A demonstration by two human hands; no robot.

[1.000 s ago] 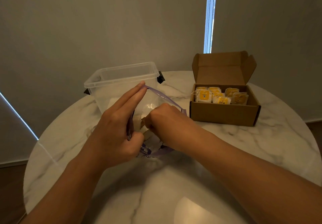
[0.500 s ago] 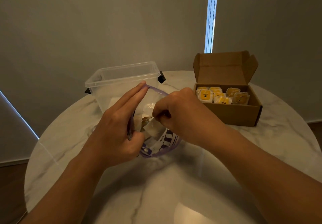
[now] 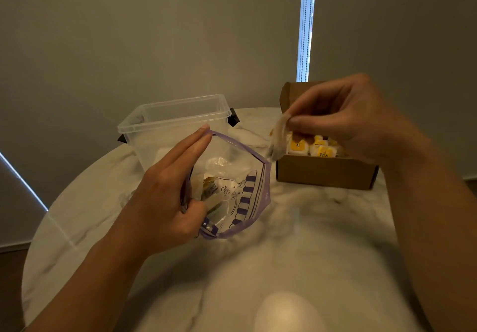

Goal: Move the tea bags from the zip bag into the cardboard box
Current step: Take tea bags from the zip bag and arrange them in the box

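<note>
Slippage first among the hazards: tea bag (image 3: pixel 277 135) pinched by its top edge only, between thumb and curled fingertips of the right hand (image 3: pixel 348 120), dangling at the left rim of the cardboard box (image 3: pixel 322 174) and not yet squarely over the opening. Released here, likely to land on the marble table (image 3: pixel 309 228) or catch on the box wall instead of joining the yellow-labelled tea bags (image 3: pixel 309 148) already packed inside. Further trouble at the zip bag (image 3: pixel 247 194), near centre, propped upright and gaping only through the left hand (image 3: pixel 165 197): two fingers stretched straight along the far-left lip, thumb hooked over the near lip and pinching the film. With that hold loosened, probably a slump shut or a tip-over, scattering the remaining tea bags (image 3: pixel 219 166) across the table. Clear plastic tub (image 3: pixel 175 114) just behind, far left, close enough to be nudged by those straight fingertips. Snagging of a string or tag on the purple zip track also possible, though too blurred to tell.
</note>
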